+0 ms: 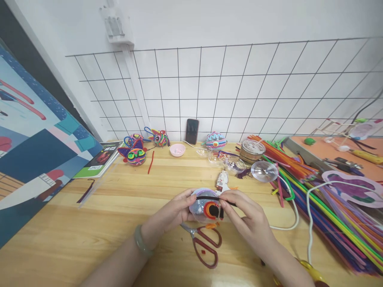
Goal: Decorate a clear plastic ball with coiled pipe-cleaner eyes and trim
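My left hand (181, 206) grips the left side of a clear plastic ball (200, 210), with the thumb near its top. On the ball's front sits a coiled patch (212, 210) in orange, red and black. A black pipe cleaner (208, 197) lies across the top of the ball. The thumb and fingers of my right hand (243, 209) pinch that pipe cleaner at the ball's right side. Just below the ball, scissors (206, 243) with red handles lie on the table. Behind it rests a white glue gun (222, 180).
Many coloured pipe cleaners (338, 223) spread along the right, with a white cord (309, 223) looping past. Finished wrapped balls (136, 156), a pink dish (177, 150), a phone (192, 131), clear half shells (264, 171) and a round tin (252, 151) stand towards the wall.
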### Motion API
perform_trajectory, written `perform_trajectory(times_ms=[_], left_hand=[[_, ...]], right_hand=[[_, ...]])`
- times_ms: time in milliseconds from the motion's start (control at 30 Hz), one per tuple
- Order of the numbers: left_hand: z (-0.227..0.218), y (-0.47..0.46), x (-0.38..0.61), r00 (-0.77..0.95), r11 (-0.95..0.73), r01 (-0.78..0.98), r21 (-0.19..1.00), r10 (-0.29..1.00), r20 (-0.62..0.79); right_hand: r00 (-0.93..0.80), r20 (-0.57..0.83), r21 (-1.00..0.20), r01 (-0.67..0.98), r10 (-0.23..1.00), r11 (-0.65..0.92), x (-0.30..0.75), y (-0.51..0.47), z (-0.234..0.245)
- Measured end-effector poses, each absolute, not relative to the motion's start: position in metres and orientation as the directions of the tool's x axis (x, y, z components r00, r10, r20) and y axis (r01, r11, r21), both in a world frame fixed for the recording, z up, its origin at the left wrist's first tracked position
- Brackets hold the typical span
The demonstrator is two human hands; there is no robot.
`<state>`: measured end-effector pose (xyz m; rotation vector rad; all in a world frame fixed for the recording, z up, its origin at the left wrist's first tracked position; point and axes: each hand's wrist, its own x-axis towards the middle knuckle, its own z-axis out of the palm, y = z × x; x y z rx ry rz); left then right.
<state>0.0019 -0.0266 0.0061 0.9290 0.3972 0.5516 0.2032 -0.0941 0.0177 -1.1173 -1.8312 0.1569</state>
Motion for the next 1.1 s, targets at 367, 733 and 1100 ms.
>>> perform_trajectory(times_ms=[367, 733, 1100], left_hand=[[-0.004, -0.024, 0.002, 0.749, 0.462, -0.279, 0.842, 0.654, -0.11], [-0.003, -0.026, 0.001, 0.742, 0.431, -0.256, 0.865, 0.662, -0.11], [0.001, -0.029, 0.005, 0.713, 0.332, -0.271, 0.903, 0.7, -0.044]], right_hand=[[-0.126, 0.662, -0.52, 0.634, 0.739, 0.573, 0.203, -0.094, 0.017], [-0.112, 0.671, -0.511, 0.647, 0.733, 0.566, 0.202, -0.092, 0.015], [-0.1, 0.64, -0.554, 0.627, 0.762, 0.548, 0.201, -0.092, 0.012]])
